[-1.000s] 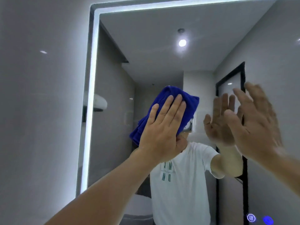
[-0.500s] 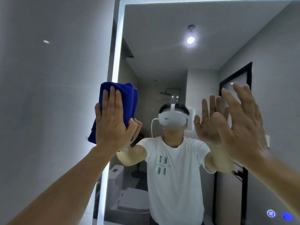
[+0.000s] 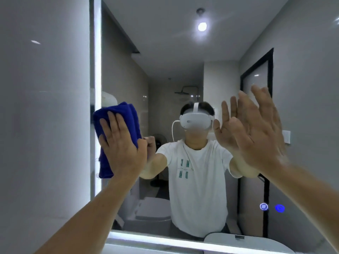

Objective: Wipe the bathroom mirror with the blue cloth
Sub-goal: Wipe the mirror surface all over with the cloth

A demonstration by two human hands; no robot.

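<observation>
I see my left hand (image 3: 122, 145) laid flat on the folded blue cloth (image 3: 126, 114), fingers straight and together, pressing it against the bathroom mirror (image 3: 165, 61) rather than curling round it. The cloth sits at the mirror's left edge, about halfway up, and it covers part of the lit strip (image 3: 97, 52) that runs down that edge. Its lower end hangs below the heel of my palm. My right hand (image 3: 256, 132) is raised in front of the right half of the glass with the fingers straight and spread, holding nothing. It is close to its own reflection, but I cannot tell whether it touches the mirror. Near the bottom right corner two small touch buttons (image 3: 264, 206) glow, one white and one blue. A second lit strip (image 3: 165, 242) runs along the bottom edge. The glass reflects a ceiling lamp (image 3: 202, 26) and a person in a white T-shirt and a headset. A grey tiled wall (image 3: 45, 107) stands to the left of the mirror.
</observation>
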